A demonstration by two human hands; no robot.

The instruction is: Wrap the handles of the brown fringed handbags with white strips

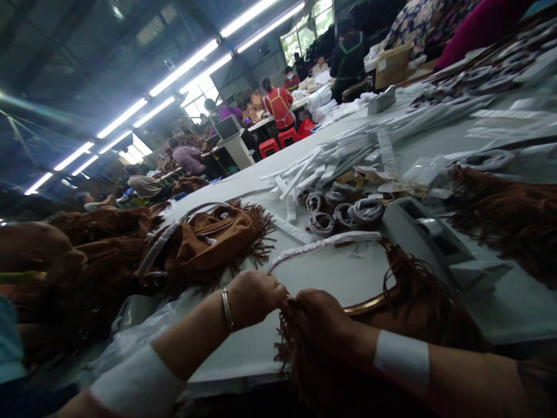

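Observation:
A brown fringed bag (418, 296) lies at the table's front edge, its handle (322, 247) wrapped in white material and arching away from me. My left hand (256, 296), with a silver bangle at the wrist, is closed in a pinch at the left end of the bag's top, by the handle's base. Touching the same spot, my right hand (324, 319) has its fingers wrapped round the brown edge. Both hands meet there, and the small piece between the fingertips is hidden. A gold-coloured strip (365, 306) runs along the bag's opening.
Another brown fringed bag (213, 235) lies to the left. Beyond the handle are rolled wrapped straps (343, 212), white strips (331, 157) and a grey tape dispenser (429, 232). More brown fringe (509, 215) lies right. A person's arm (39, 249) reaches in at left; people work behind.

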